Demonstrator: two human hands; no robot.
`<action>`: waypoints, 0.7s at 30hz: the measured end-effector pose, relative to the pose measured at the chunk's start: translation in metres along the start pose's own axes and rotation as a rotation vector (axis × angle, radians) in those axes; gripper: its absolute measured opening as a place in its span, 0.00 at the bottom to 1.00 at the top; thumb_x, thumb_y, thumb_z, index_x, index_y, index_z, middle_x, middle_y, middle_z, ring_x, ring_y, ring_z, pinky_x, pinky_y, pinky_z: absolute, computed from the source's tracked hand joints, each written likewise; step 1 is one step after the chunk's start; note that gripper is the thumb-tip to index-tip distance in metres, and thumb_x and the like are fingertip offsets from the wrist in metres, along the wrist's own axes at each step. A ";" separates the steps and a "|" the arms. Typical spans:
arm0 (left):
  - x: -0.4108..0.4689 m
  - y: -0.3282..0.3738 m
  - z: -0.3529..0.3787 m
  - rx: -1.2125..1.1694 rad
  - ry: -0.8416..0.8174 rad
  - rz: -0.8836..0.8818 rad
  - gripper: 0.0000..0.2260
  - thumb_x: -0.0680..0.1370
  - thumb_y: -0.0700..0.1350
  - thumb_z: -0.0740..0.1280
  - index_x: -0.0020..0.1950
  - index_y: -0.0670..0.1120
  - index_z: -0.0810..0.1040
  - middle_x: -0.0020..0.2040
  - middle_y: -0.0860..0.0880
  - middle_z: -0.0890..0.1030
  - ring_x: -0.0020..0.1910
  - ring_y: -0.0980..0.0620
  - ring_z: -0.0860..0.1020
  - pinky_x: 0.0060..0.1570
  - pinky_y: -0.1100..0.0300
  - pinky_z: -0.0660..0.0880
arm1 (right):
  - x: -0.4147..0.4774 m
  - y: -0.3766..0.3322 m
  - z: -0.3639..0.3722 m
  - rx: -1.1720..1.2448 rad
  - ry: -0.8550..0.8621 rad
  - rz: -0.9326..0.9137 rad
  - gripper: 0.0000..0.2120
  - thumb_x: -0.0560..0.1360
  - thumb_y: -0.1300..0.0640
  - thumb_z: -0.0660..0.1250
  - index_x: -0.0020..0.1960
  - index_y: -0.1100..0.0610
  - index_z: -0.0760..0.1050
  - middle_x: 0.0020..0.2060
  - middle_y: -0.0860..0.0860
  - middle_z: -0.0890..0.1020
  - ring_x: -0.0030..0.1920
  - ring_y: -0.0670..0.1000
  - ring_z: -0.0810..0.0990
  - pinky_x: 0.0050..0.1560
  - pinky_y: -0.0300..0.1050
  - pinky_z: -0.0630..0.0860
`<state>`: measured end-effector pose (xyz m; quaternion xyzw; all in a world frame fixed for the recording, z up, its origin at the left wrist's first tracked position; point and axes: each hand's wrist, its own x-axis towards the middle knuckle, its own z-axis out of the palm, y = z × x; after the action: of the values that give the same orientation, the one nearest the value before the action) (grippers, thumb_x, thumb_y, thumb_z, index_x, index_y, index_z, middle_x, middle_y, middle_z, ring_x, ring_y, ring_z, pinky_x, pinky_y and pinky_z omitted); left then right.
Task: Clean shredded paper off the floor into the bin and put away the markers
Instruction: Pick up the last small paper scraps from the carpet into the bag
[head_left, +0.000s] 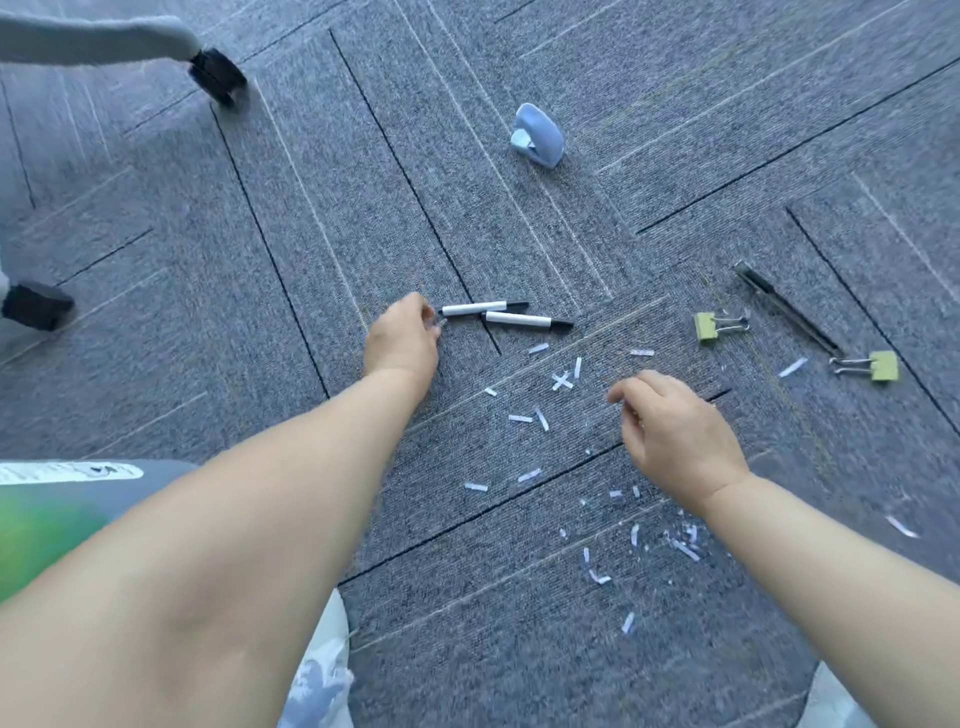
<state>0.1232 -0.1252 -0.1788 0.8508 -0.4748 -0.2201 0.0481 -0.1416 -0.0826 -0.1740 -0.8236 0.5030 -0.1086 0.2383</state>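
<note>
Right hand (675, 436) loosely curled, empty, left hand (402, 345) grip unclear beside markers (483, 308), shreds (541, 418) on grey carpet (675, 130)

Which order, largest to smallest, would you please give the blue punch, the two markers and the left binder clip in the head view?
1. Blue punch, bulkiest, though farther away.
2. Upper marker and lower marker: alike, longer but thin.
3. Left binder clip.

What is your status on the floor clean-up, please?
Left hand at markers, grip unclear. Right hand empty over shredded paper, scattered on carpet. Binder clips nearby, nothing blocking.
</note>
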 end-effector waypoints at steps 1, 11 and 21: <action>0.000 0.001 0.000 -0.006 -0.001 -0.041 0.06 0.77 0.44 0.64 0.53 0.46 0.74 0.50 0.45 0.80 0.49 0.45 0.77 0.51 0.52 0.75 | -0.001 0.000 0.001 0.009 -0.003 0.007 0.09 0.67 0.69 0.69 0.46 0.61 0.77 0.39 0.55 0.79 0.39 0.58 0.78 0.31 0.49 0.77; -0.038 0.010 0.006 0.170 -0.059 0.242 0.06 0.79 0.43 0.60 0.51 0.46 0.75 0.51 0.47 0.78 0.51 0.46 0.74 0.51 0.52 0.72 | -0.003 0.020 -0.008 0.024 0.038 0.253 0.08 0.73 0.67 0.64 0.51 0.62 0.77 0.44 0.58 0.78 0.46 0.60 0.76 0.42 0.51 0.73; -0.076 0.021 0.035 0.226 -0.266 0.640 0.28 0.77 0.51 0.59 0.75 0.47 0.54 0.76 0.48 0.52 0.74 0.50 0.50 0.72 0.54 0.44 | -0.002 0.008 0.007 -0.062 -0.343 0.126 0.26 0.78 0.63 0.56 0.74 0.55 0.54 0.75 0.49 0.49 0.74 0.47 0.45 0.73 0.48 0.52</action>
<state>0.0572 -0.0695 -0.1792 0.6230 -0.7403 -0.2489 -0.0421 -0.1460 -0.0823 -0.1837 -0.8038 0.5087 0.0639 0.3015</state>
